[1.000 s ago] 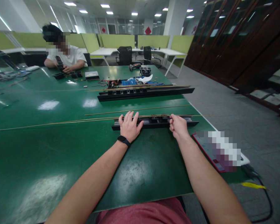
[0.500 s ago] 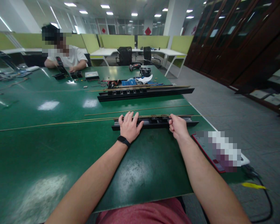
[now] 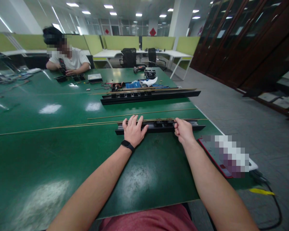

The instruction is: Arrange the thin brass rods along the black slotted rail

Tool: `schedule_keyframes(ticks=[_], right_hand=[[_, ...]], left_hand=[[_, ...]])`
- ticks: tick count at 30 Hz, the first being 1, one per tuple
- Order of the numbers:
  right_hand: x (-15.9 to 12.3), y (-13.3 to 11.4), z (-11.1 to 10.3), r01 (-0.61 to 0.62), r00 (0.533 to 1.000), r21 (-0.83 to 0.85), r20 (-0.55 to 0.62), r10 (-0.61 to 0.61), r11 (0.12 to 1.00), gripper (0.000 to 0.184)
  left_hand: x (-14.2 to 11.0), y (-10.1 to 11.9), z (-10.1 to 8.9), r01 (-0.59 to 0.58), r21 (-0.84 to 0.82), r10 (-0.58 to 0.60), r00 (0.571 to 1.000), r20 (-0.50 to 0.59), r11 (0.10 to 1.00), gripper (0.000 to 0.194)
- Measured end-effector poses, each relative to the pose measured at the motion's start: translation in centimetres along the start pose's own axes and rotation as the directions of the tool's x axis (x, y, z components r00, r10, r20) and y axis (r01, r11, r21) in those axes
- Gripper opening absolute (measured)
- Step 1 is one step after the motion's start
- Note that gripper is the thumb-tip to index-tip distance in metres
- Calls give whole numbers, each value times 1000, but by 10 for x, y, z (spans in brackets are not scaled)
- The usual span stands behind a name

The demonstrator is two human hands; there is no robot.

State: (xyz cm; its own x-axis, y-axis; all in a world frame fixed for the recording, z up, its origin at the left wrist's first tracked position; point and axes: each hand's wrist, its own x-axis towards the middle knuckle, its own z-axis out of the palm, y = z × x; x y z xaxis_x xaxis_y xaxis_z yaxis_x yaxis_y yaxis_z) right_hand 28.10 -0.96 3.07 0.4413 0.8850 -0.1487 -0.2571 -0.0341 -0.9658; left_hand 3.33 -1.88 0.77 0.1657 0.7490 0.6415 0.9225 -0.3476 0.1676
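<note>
A long black channel-shaped rail (image 3: 157, 130) lies crosswise on the green table, with small black parts (image 3: 161, 122) inside it. My left hand (image 3: 134, 130) rests on the rail's left part, fingers spread, with a dark band on the wrist. Thin brass-coloured rods (image 3: 62, 127) run along the rail and stick out far to the left, passing under or beside those fingers. Near the rail's right part, my right hand (image 3: 184, 130) is closed in a pinch at a rod; the fingertips partly hide the contact. Just behind lies one loose rod (image 3: 110, 116).
Farther back sits a second black rail (image 3: 151, 98) with rods on top and blue parts behind it. A red-edged tablet-like device (image 3: 216, 157) lies at the right table edge, a cable beside it. A power drill (image 3: 139, 68) and a seated co-worker (image 3: 69, 59) are across the table.
My hands, the rail and the rods stay in place. Across the table, the co-worker's hand has shifted slightly left toward the black part.
</note>
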Motion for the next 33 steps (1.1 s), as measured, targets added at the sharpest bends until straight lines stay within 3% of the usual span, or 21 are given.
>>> schedule_keyframes(ticks=[12, 33], right_hand=[[1, 1, -1, 9, 1000, 9, -13, -9, 1000, 12], [-1, -1, -1, 9, 1000, -12, 18, -9, 1000, 20]], left_hand=[[0, 0, -1, 10, -14, -10, 1000, 16, 1000, 52], [0, 1, -1, 13, -11, -13, 1000, 13, 1000, 52]])
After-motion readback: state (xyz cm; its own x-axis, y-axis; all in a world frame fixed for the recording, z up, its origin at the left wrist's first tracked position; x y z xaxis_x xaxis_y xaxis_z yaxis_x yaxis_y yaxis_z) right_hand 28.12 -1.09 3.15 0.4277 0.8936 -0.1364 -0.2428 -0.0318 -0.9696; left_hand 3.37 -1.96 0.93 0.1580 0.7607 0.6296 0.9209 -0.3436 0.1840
